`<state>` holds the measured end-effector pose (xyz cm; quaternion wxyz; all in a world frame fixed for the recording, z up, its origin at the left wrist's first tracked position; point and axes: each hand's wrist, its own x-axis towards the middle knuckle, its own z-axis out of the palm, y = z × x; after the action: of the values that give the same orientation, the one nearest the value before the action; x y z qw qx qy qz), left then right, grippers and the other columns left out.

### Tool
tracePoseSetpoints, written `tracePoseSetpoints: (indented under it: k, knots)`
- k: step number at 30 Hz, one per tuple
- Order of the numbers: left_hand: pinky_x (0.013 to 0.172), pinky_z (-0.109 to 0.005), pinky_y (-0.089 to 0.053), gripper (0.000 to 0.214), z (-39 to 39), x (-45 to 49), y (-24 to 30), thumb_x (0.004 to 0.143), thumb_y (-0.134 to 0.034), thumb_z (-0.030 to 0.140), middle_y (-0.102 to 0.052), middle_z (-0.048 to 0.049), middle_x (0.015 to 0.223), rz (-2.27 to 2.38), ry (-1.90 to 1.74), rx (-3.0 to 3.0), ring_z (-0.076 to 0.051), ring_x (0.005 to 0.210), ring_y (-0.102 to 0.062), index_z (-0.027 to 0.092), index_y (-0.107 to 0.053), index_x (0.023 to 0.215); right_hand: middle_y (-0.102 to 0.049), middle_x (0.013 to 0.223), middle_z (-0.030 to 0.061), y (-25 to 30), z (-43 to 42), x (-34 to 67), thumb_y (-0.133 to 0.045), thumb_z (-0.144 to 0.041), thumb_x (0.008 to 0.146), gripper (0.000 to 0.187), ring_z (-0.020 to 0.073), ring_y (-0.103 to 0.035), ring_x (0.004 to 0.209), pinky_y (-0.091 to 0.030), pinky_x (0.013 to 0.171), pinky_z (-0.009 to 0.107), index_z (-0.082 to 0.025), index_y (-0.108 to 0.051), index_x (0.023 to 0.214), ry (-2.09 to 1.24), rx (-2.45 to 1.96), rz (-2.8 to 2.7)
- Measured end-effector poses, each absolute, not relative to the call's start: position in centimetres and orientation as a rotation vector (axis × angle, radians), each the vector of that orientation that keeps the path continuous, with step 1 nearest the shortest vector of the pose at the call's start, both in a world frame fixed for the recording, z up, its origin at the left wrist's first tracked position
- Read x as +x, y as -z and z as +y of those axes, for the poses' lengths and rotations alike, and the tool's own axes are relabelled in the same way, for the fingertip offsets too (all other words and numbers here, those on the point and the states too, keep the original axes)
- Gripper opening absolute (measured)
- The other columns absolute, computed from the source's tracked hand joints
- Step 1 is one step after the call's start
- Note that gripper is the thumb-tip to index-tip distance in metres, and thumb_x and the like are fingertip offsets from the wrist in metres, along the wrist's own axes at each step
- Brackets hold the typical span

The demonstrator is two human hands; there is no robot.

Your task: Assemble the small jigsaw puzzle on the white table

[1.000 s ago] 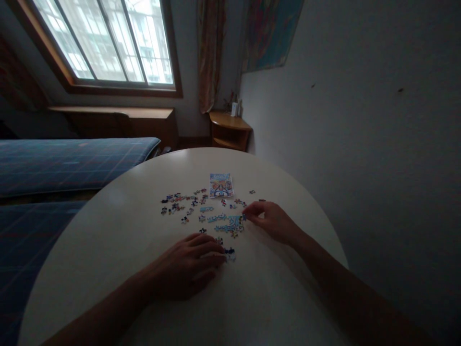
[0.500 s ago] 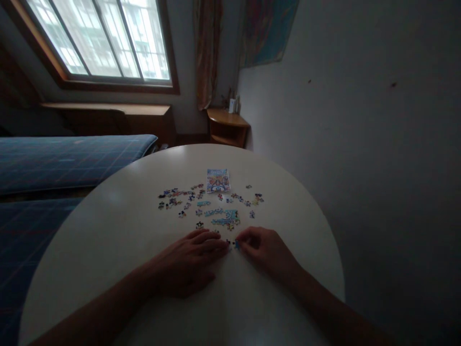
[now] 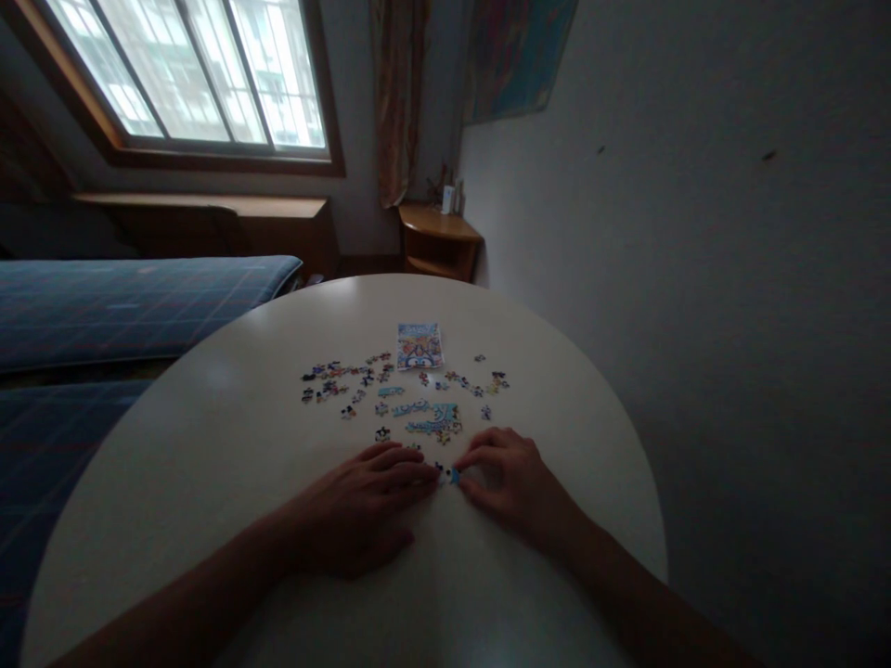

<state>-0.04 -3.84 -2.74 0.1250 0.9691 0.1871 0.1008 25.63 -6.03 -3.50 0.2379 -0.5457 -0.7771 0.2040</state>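
Note:
My left hand (image 3: 362,506) lies flat on the round white table (image 3: 209,445), fingers stretched toward a small cluster of puzzle pieces (image 3: 445,475) at their tips. My right hand (image 3: 505,482) rests just right of that cluster, its fingertips touching a blue piece and the fingers loosely spread. Beyond the hands lies a partly joined blue strip of puzzle (image 3: 432,417). Loose pieces (image 3: 338,380) are scattered to the left and a few more loose pieces (image 3: 487,380) to the right. A small reference picture card (image 3: 419,345) lies at the far side.
The table stands against a white wall (image 3: 696,278) on the right. A blue plaid bed (image 3: 125,306) runs along the left. A window (image 3: 195,74), a curtain and a wooden corner shelf (image 3: 438,241) are at the back.
My right hand came back from the joined strip with a piece to the cluster at my left fingertips, and its fingers have now loosened over it. My left hand stayed put.

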Motion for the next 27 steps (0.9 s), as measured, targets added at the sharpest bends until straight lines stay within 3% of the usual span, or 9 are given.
tracePoseSetpoints:
  k: [27]
  knots:
    - [0.115,-0.047,-0.032,0.065,-3.88,0.26,2.37,0.081,-0.059,0.024,-0.054,-0.0067,0.142,0.565,-0.242,2.77,-0.029,0.132,-0.046,0.021,-0.041,0.143,-0.067,0.105,0.0038,3.5,-5.76,25.47,-0.076,-0.021,0.074,0.02,0.0243,-0.059,0.103,-0.038,0.093,0.044,-0.028,-0.073,0.093,-0.549,-1.447,-2.148]
